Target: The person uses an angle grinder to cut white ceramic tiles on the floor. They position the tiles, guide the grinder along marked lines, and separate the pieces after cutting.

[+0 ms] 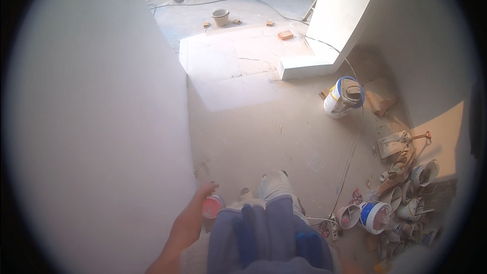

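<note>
My left hand (207,189) is stretched forward at the foot of the white wall on the left, its fingers curled. A faint, blurred shape shows just beyond the fingers; I cannot make out whether they hold it. Directly below the hand, beside my leg, stands a small bucket (213,206) with a red-pink top or content. Whether the hand touches the bucket is unclear. Of my right arm only a blurred patch of skin shows at the lower edge, and the hand itself is out of the picture.
A white-and-blue bucket (337,100) with a sack over it stands ahead right. A shovel (398,143), buckets and bags crowd the right wall. A cable (350,165) crosses the floor to a power strip (334,231). Farther off are a beige bucket (220,18) and a brick (285,35).
</note>
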### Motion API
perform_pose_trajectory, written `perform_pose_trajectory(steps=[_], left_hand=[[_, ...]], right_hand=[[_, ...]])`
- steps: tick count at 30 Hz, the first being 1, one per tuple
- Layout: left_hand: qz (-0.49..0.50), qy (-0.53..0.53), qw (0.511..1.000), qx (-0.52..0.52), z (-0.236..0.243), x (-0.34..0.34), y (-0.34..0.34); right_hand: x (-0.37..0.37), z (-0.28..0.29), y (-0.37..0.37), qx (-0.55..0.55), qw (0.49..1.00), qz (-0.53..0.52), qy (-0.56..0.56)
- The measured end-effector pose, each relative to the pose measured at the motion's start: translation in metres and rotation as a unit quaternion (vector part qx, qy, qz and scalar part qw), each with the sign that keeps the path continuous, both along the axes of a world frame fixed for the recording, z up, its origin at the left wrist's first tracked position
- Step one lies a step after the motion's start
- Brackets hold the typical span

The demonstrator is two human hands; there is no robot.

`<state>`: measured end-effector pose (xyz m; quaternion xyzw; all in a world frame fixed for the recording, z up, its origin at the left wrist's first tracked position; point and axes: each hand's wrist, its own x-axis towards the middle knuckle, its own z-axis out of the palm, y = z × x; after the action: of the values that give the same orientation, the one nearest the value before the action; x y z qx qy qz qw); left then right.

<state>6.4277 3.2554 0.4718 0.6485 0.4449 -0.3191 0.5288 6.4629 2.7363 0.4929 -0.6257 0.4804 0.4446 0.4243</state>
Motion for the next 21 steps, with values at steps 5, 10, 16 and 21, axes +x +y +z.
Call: perform_pose_trajectory(steps=[5, 10, 16, 21], left_hand=[[-0.022, 0.000, 1.000, 0.019, 0.007, 0.147, 0.061], [0.036, 0.082, 0.996, -0.009, -0.010, 0.178, 0.095], [0.089, 0.090, 0.990, -0.056, -0.011, 0.288, 0.129], [0.117, 0.102, 0.985, -0.073, -0.026, 0.362, 0.194]], right_hand=[[0.130, -0.024, 0.060, 0.009, 1.000, -0.001, -0.018], [0.354, -0.027, 0.136, 0.026, 0.996, 0.024, -0.083], [0.672, 0.035, 0.264, 0.050, 0.938, 0.170, -0.299], [0.809, 0.098, 0.395, 0.097, 0.883, 0.208, -0.411]])
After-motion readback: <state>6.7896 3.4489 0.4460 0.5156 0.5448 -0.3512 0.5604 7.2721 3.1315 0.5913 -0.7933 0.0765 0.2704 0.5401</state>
